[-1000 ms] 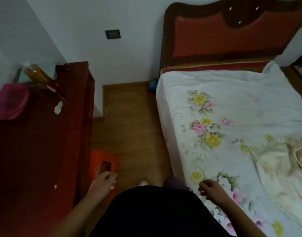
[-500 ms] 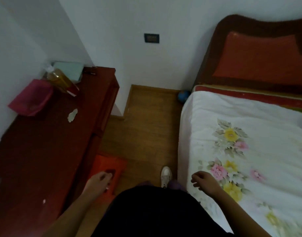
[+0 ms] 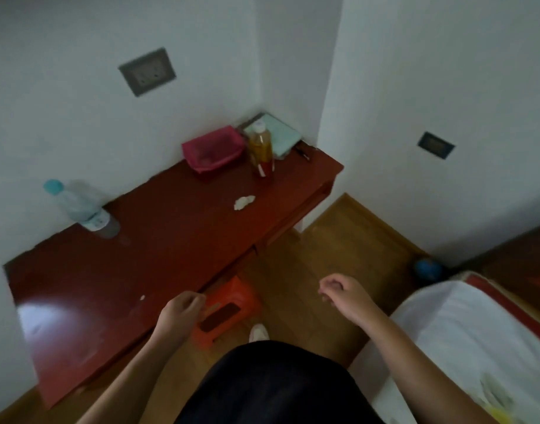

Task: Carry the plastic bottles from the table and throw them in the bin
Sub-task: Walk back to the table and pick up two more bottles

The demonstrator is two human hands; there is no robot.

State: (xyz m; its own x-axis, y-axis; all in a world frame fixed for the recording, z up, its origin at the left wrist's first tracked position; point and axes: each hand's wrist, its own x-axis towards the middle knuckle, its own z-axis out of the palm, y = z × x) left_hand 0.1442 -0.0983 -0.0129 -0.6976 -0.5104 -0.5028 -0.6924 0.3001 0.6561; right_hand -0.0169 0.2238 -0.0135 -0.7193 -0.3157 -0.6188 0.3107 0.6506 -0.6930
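Tabletop (image 3: 170,240) of dark red wood filled the left of our view, with a white bed (image 3: 464,347) at four o'clock and an orange stool (image 3: 229,304) tucked below the table edge. A pink basket (image 3: 213,149) sat at twelve o'clock. Just beside it stood the amber bottle (image 3: 262,151); the clear bottle (image 3: 79,206) stood well apart at ten o'clock, against the wall. Our left hand (image 3: 180,310) and right hand (image 3: 343,293) hung loosely curled, holding nothing. We judged this the approach step; next we needed to reach for a bottle. No bin showed.
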